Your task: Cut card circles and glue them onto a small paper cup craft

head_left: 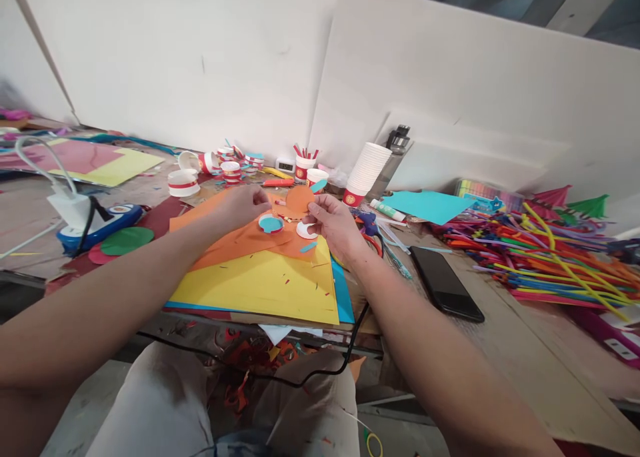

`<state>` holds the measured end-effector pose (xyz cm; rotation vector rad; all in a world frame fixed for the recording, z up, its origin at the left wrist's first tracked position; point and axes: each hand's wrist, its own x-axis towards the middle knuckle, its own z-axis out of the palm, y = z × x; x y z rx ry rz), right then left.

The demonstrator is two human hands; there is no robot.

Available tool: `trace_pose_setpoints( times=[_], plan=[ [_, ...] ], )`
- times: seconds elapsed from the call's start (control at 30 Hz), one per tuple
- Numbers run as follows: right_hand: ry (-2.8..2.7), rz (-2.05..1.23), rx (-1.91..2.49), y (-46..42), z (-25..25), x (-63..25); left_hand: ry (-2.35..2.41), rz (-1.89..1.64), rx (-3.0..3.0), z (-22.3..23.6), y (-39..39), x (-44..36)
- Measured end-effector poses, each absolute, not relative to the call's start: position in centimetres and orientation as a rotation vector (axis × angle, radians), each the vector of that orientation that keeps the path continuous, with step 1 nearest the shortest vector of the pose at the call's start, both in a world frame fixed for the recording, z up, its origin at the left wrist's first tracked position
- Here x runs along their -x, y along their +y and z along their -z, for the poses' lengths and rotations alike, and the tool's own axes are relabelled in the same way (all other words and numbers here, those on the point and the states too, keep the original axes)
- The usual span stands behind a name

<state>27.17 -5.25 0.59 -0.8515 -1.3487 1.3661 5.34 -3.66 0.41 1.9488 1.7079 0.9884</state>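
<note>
An orange paper disc (299, 202) is pinched by its edge between the thumb and fingers of my right hand (334, 222). A small light-blue paper piece (319, 186) shows just above that hand; whether it is joined to the disc I cannot tell. To the left of the disc, my left hand (244, 205) has its fingers pressed together, and what they hold, if anything, is too small to see. Below the hands stand a short cut cup (271, 224) with blue inside and a white round piece (304, 231). Orange sheets (235, 240) and yellow paper (255, 287) lie underneath.
Stacked paper cups (369, 170) and a bottle (393, 160) stand at the back. Right are a phone (445, 283) and many pipe cleaners (555, 263). A blue power strip (100, 227) sits left. A black cable (300, 382) hangs across the table's front.
</note>
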Motion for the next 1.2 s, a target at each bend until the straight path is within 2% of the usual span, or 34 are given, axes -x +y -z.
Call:
trace_pose_setpoints(
  times=[0.17, 0.33, 0.57, 0.87, 1.2],
  plan=[
    [-1.277, -1.331, 1.045, -5.2, -0.6, -26.9, 1.998, -0.649, -2.084, 0.3, -3.0, -4.7],
    [-1.296, -1.340, 1.059, -5.3, -0.4, -26.6, 1.985, -0.412, -2.099, 0.6, -3.4, -5.5],
    [-1.329, -1.373, 1.034, -5.6, -0.3, -26.3, 1.959, -0.787, -2.203, -0.1, -4.6, -6.9],
    [-1.345, -1.295, 1.093, -5.3, -0.1, -26.4, 1.373, -1.119, -1.570, 0.2, -5.0, -8.6],
    [-1.351, -1.136, 1.135, -5.0, 0.0, -26.8, 0.970, -1.138, -1.171, -0.2, -5.5, -8.5]
  ],
)
